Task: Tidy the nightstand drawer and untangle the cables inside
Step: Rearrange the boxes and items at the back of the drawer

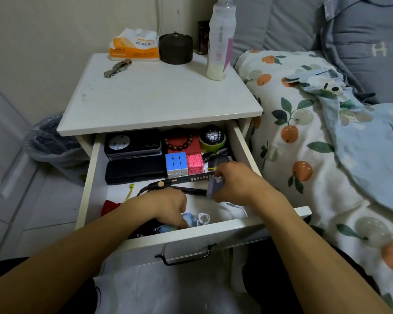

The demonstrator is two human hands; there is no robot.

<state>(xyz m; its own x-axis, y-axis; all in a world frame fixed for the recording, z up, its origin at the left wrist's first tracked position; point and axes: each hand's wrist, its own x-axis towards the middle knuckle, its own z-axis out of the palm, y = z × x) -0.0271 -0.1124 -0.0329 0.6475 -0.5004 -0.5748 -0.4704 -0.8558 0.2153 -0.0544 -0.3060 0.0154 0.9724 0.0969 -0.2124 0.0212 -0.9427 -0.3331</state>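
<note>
Right hand [234,181] fingers curled round a small purple item [214,186], held above the drawer [191,232] middle. Left hand [168,206] fingers point down, touching a light blue object [190,219] by the front wall (grip unclear). White cable [203,218] coiled just beside it. Black cable [163,189] lies behind the hands; cube [176,163] further back.

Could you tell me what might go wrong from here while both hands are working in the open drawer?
1. The right hand grips a purple item right above the black comb-like tool; lifting it could drag that tool along.
2. The left hand reaches beside the coiled white cable; a careless pull may tighten its loops.
3. The drawer is pulled far out, so leaning on its front could strain it.
</note>
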